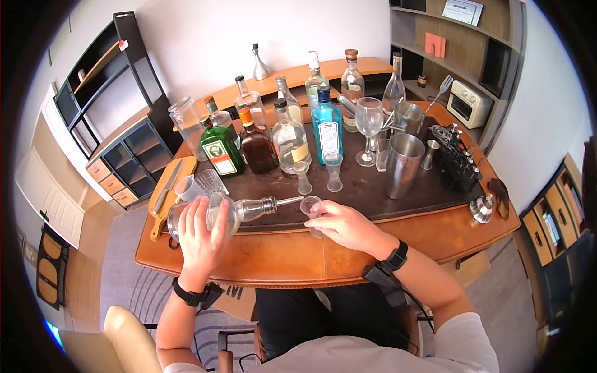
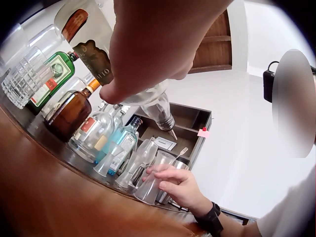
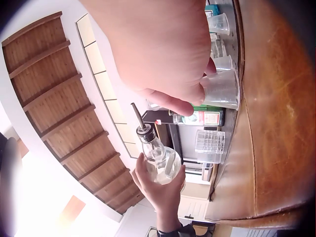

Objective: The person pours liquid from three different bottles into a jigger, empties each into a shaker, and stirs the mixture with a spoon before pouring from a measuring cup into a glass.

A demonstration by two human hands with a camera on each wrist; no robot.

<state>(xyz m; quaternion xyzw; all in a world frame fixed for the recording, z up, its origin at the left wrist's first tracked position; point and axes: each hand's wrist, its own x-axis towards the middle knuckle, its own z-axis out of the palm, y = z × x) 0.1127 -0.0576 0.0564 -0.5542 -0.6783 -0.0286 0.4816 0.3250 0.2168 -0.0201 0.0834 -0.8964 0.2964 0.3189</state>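
My left hand (image 1: 198,235) grips a clear glass bottle (image 1: 250,210) by its body, tilted toward the right. A metal pour spout (image 1: 287,201) is fitted in its neck, and the spout's tip is right by the rim of a small clear measuring cup (image 1: 311,206). That waisted cup is pinched between the thumb and fingers of my right hand (image 1: 348,229), near the table's front edge. In the right wrist view the bottle (image 3: 157,154) shows clear liquid inside, while the right hand partly covers the cup (image 3: 223,90).
Two more waisted cups (image 1: 334,174) stand just beyond. Behind are several bottles, including a green one (image 1: 221,149) and a blue one (image 1: 327,127). A wine glass (image 1: 369,118), a metal shaker tin (image 1: 404,168) and a black rack (image 1: 453,165) stand right; a knife (image 1: 166,189) lies on a board at left.
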